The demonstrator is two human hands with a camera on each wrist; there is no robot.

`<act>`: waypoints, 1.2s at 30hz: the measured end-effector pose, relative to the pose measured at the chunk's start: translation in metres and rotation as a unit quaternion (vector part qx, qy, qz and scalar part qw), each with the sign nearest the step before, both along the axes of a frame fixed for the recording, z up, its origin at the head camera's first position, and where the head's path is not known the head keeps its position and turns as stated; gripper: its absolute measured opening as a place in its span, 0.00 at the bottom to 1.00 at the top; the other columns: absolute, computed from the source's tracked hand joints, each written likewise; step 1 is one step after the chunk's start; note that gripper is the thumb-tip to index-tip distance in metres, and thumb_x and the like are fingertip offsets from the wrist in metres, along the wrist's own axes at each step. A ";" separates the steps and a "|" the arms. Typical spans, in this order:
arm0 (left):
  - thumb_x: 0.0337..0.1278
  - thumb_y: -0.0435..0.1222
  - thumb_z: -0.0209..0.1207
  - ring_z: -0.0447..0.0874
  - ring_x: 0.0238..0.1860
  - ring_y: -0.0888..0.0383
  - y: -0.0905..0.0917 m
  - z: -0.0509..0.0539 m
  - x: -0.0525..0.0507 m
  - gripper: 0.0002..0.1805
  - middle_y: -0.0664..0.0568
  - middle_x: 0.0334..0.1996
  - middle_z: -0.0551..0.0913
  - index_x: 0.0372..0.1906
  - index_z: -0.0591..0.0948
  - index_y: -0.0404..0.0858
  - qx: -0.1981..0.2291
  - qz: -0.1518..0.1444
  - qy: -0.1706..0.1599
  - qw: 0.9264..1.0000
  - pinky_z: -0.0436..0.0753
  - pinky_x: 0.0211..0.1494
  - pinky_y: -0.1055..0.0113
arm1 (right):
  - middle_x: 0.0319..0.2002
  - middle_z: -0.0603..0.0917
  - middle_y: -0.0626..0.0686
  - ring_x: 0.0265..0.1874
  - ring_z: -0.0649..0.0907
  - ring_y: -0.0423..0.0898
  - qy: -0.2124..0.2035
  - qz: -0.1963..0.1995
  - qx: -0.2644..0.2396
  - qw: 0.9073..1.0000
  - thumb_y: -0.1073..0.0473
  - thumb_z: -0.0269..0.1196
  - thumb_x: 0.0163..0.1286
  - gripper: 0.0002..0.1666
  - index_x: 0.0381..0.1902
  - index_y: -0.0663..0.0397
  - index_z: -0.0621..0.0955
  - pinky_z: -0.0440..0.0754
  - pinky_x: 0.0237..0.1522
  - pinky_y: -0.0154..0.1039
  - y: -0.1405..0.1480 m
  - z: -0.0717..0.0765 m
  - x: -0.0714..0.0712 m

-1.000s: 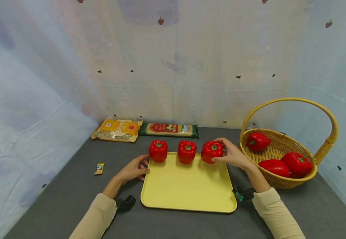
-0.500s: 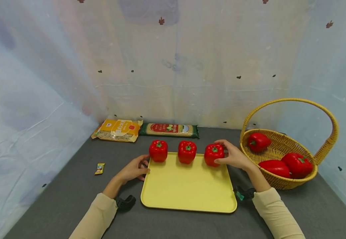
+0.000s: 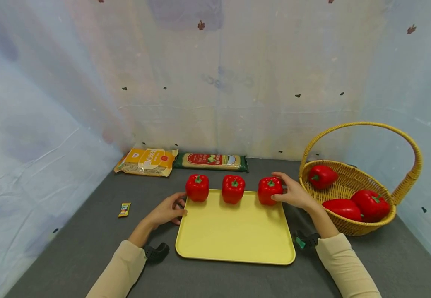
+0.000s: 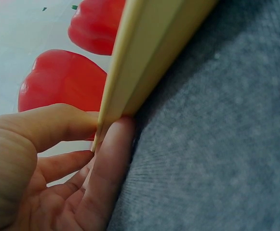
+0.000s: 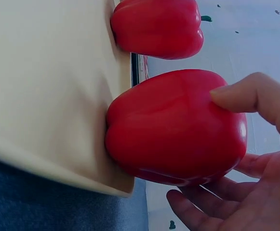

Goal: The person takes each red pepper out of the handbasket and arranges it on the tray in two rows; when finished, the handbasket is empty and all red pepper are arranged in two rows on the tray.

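A yellow tray [image 3: 234, 236] lies on the dark grey tabletop. Three red bell peppers stand upright along its far edge: a left one [image 3: 198, 188], a middle one [image 3: 233, 189] and a right one [image 3: 269, 191]. My left hand [image 3: 164, 212] pinches the tray's left rim, thumb on top and fingers against its outer side and underside [image 4: 125, 72]. At the tray's far right corner, my right hand [image 3: 293, 194] holds the right bell pepper [image 5: 173, 127] from its right side. Its thumb touches the pepper near the top, and the other fingers are partly hidden behind it.
A yellow wicker basket [image 3: 345, 227] with a tall handle stands to the right, holding three more red bell peppers. At the back lie an orange bag of grain [image 3: 146, 162] and a green noodle packet [image 3: 210, 162]. A small yellow sachet [image 3: 124, 210] lies left.
My right hand has shifted the right bell pepper rightward along the tray's far edge, away from the middle one. The left hand stays on the tray rim.
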State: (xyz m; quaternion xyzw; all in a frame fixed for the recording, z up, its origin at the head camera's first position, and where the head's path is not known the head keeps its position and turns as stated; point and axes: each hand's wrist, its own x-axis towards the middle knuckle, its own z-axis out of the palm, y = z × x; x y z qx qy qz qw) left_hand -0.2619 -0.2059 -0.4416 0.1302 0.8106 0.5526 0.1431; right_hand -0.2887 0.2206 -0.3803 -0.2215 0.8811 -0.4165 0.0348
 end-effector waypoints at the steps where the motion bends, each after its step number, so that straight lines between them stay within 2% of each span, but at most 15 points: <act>1: 0.56 0.30 0.59 0.76 0.34 0.54 0.000 0.000 0.000 0.35 0.40 0.44 0.69 0.67 0.58 0.31 -0.001 0.002 -0.001 1.000 0.85 0.30 0.58 | 0.60 0.67 0.69 0.55 0.72 0.64 -0.001 -0.001 0.000 1.000 0.63 0.66 0.58 0.46 0.68 0.65 0.56 0.77 0.50 0.56 0.000 0.000 0.000; 9: 0.57 0.30 0.59 0.75 0.34 0.54 -0.001 0.001 0.000 0.36 0.37 0.46 0.69 0.68 0.57 0.30 0.000 -0.004 0.000 1.000 0.85 0.30 0.59 | 0.60 0.68 0.67 0.55 0.72 0.62 -0.005 0.009 0.006 1.000 0.59 0.67 0.57 0.47 0.69 0.61 0.56 0.77 0.51 0.54 0.002 -0.001 -0.002; 13: 0.58 0.29 0.58 0.75 0.34 0.54 -0.001 0.002 0.002 0.36 0.36 0.46 0.68 0.68 0.56 0.28 0.002 -0.009 0.003 1.000 0.84 0.30 0.58 | 0.60 0.67 0.66 0.56 0.72 0.62 -0.021 0.018 -0.007 1.000 0.61 0.67 0.56 0.49 0.70 0.60 0.55 0.78 0.51 0.53 0.001 -0.002 -0.002; 19: 0.58 0.26 0.56 0.75 0.34 0.53 0.005 0.020 0.013 0.33 0.33 0.45 0.68 0.66 0.56 0.25 -0.001 -0.013 0.005 1.000 0.84 0.31 0.59 | 0.62 0.64 0.67 0.57 0.70 0.63 -0.009 0.032 -0.018 0.999 0.60 0.67 0.57 0.50 0.70 0.61 0.53 0.76 0.52 0.54 0.002 -0.001 -0.002; 21: 0.58 0.26 0.56 0.75 0.34 0.52 0.007 0.027 0.018 0.33 0.32 0.45 0.68 0.66 0.56 0.24 -0.001 -0.014 0.006 1.000 0.84 0.31 0.60 | 0.64 0.62 0.68 0.59 0.67 0.64 0.000 0.033 -0.019 0.999 0.60 0.68 0.57 0.50 0.70 0.61 0.53 0.73 0.56 0.57 0.002 0.002 -0.001; 23: 0.58 0.26 0.56 0.75 0.34 0.52 0.007 0.030 0.019 0.33 0.32 0.45 0.68 0.66 0.56 0.24 -0.001 -0.015 0.007 1.000 0.84 0.31 0.60 | 0.65 0.60 0.67 0.62 0.64 0.65 0.004 0.028 -0.017 0.999 0.59 0.68 0.57 0.49 0.70 0.60 0.54 0.67 0.59 0.60 0.003 0.005 0.001; 26: 0.58 0.27 0.56 0.75 0.34 0.53 0.004 0.020 0.012 0.34 0.34 0.45 0.68 0.67 0.56 0.25 0.000 -0.014 0.007 1.000 0.84 0.30 0.60 | 0.66 0.58 0.66 0.65 0.60 0.65 0.009 0.026 -0.016 0.999 0.58 0.68 0.58 0.49 0.70 0.58 0.54 0.59 0.62 0.64 0.005 0.011 0.003; 30: 0.58 0.30 0.58 0.75 0.33 0.54 0.000 0.004 0.002 0.35 0.37 0.45 0.69 0.67 0.56 0.28 -0.002 -0.009 0.005 1.000 0.84 0.29 0.60 | 0.68 0.58 0.64 0.66 0.58 0.65 0.021 0.023 -0.016 0.999 0.56 0.68 0.58 0.48 0.70 0.56 0.56 0.57 0.62 0.66 0.010 0.019 0.006; 36: 0.57 0.31 0.59 0.76 0.33 0.55 0.000 0.004 0.001 0.35 0.38 0.45 0.69 0.67 0.58 0.30 -0.006 -0.002 0.001 1.000 0.84 0.30 0.60 | 0.67 0.61 0.60 0.66 0.60 0.62 0.042 0.030 -0.028 0.998 0.57 0.67 0.59 0.43 0.68 0.53 0.61 0.58 0.62 0.65 0.023 0.036 0.016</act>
